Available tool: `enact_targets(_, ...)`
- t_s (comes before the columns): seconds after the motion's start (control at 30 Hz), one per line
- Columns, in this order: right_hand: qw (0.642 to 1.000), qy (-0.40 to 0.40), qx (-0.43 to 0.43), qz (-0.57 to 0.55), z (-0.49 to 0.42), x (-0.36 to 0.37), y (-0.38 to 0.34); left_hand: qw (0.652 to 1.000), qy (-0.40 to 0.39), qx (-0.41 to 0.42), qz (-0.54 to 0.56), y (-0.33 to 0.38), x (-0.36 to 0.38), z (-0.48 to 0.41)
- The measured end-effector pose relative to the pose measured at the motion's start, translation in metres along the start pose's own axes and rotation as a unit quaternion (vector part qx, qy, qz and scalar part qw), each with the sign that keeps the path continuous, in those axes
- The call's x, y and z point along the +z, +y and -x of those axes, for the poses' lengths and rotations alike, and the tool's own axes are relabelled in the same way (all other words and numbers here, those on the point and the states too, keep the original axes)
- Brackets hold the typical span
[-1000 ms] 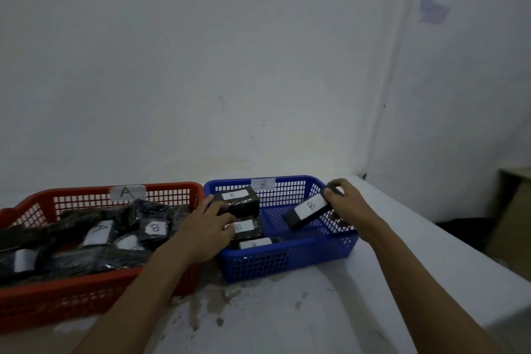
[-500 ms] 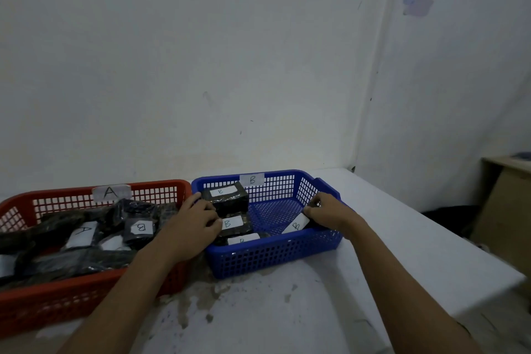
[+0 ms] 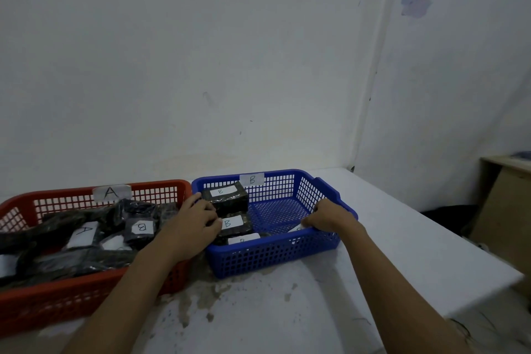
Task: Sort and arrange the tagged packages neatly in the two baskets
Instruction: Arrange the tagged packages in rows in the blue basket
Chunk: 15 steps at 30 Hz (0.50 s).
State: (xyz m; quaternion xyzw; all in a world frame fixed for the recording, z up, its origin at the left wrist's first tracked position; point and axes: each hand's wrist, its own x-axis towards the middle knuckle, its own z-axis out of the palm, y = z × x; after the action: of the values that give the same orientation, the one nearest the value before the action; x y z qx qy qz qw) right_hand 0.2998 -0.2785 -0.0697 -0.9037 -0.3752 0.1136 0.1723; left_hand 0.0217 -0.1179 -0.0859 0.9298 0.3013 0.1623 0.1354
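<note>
The red basket (image 3: 86, 296) tagged A stands at the left, heaped with black wrapped packages, among them one tagged A (image 3: 83, 234) and one tagged B (image 3: 140, 228). Beside it, the blue basket (image 3: 273, 256) tagged B holds a row of three B packages along its left side: back (image 3: 227, 198), middle (image 3: 235, 224), front (image 3: 244, 238). My left hand (image 3: 191, 227) rests against that row, its fingertips touching the middle one. Down in the blue basket's near right corner, my right hand (image 3: 327, 217) holds another B package (image 3: 296, 229), which it mostly hides.
Both baskets sit on a stained white table (image 3: 287, 310) pushed into a wall corner. The table's right edge drops off near a brown cabinet (image 3: 505, 210). The blue basket's floor is bare at its back right.
My right hand has brought the B package from above the basket's right rim down into its near right corner. My left hand stayed on the row of packages.
</note>
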Motion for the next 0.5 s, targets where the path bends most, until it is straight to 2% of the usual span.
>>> enact_targets(0.1,0.999,-0.015,0.007,0.039,0.003,0.001,-0.003,1.0,-0.002,-0.002,0.002,0.0,-0.001,0.001)
enact_targets(0.3,0.997,-0.063,0.005,0.034,0.002,0.002,-0.004,1.0,0.002,0.0,0.008,0.001,-0.001,0.001)
enact_targets(0.43,0.996,-0.074,-0.028,0.031,0.005,0.0,-0.006,1.0,-0.002,-0.001,0.014,0.001,0.0,0.001)
enact_targets(0.5,0.994,-0.083,-0.073,0.023,0.011,-0.001,-0.013,1.0,-0.003,-0.002,0.015,0.001,-0.001,0.001)
